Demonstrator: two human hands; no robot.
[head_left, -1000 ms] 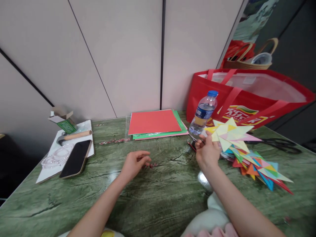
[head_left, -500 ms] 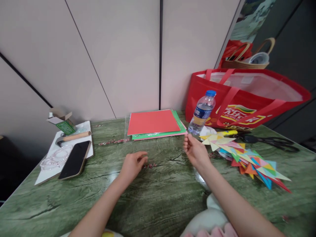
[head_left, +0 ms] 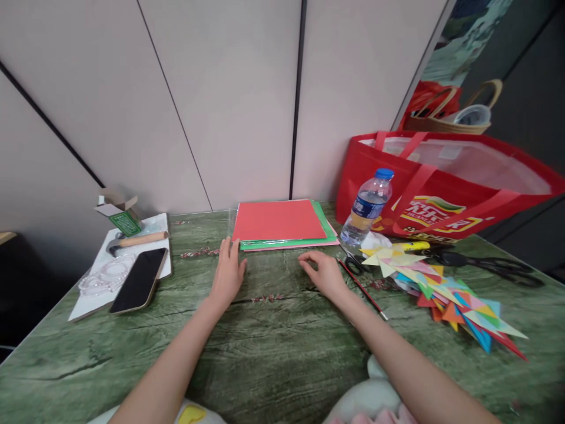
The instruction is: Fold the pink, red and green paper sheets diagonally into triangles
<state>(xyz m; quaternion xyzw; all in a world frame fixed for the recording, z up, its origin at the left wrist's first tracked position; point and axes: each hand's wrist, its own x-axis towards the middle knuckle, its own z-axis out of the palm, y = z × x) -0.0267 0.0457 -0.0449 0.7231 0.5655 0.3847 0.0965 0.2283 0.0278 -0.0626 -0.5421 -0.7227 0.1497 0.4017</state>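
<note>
A stack of coloured paper [head_left: 279,221], red on top with green and pink below, lies against the wall at the far side of the table. My left hand [head_left: 228,271] is at its near left corner, fingers stretched out and holding nothing. My right hand [head_left: 324,274] hovers or rests in front of the stack's near edge, thumb and fingers apart with nothing between them. Just right of it lie a red-and-black pencil [head_left: 362,290] and small black-handled scissors [head_left: 354,263]. Folded paper pieces [head_left: 445,294] in many colours spread farther right.
A water bottle [head_left: 367,207] stands before a red shopping bag [head_left: 441,188]. A yellow marker [head_left: 409,246] and large black scissors [head_left: 489,264] lie nearby. To the left are a white board [head_left: 88,300], a hammer [head_left: 143,239], a phone [head_left: 140,280] and a small green box [head_left: 123,219].
My left hand has moved forward to the paper stack's corner. My right hand has drawn left, away from the bottle's base; the pencil and small scissors now show beside it.
</note>
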